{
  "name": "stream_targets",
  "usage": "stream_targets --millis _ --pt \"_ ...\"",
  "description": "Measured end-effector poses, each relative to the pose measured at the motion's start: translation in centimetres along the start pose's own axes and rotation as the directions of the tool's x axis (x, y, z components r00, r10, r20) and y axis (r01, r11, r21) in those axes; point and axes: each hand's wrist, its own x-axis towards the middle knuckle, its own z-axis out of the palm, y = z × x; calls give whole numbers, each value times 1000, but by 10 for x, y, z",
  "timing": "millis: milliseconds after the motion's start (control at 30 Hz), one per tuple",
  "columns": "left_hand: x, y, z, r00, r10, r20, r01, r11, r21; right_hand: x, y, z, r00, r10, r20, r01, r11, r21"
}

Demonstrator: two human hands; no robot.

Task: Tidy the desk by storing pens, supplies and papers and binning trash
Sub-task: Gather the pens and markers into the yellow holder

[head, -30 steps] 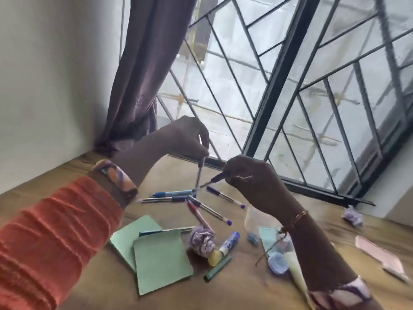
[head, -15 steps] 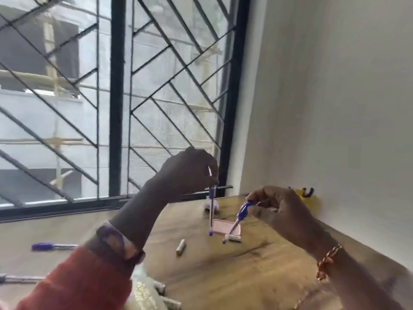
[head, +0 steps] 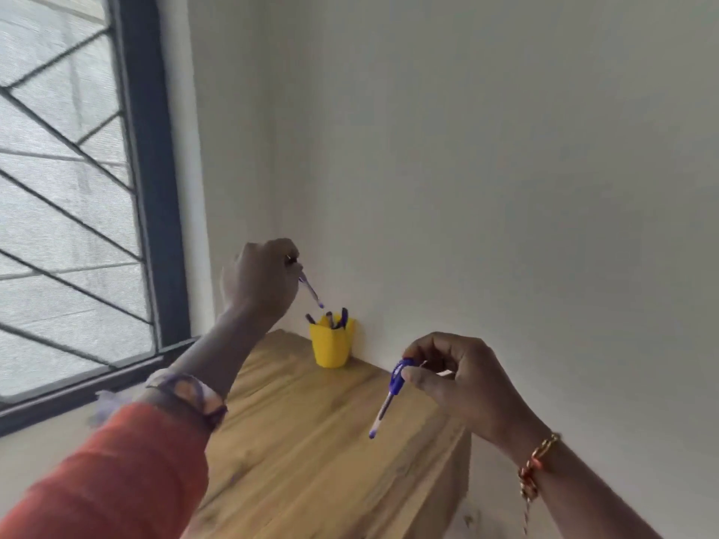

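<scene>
The left hand [head: 258, 280] pinches a slim blue-tipped clear pen [head: 311, 292] in curled fingers, tip slanting down just above the yellow plastic pen cup [head: 332, 346]; the right hand [head: 461, 383] pinches a blue-capped clear pen [head: 386, 402], well to the right of the cup, nearer the camera; the cup stands on the wooden desk [head: 311, 441], in the corner against the white wall [head: 467, 169].
</scene>
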Motion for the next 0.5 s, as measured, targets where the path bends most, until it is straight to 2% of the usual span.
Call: stream_targets --millis 67,167,300,400,500 --pt "23 -4 42 999 -46 -14 46 999 -8 22 20 -8 1000 2 -20 -2 1000 5" --pt "57 -9 104 989 -146 37 146 989 15 68 46 -19 999 -3 -42 3 1000 3" --pt "85 -20 173 958 -198 208 172 976 135 133 76 -22 992 -62 -106 63 998 7" --pt "90 -33 204 921 -238 309 190 966 178 176 90 -11 977 -111 -183 120 992 35" --pt "86 -47 212 919 -282 277 254 958 131 217 100 13 956 -165 -242 174 985 15"
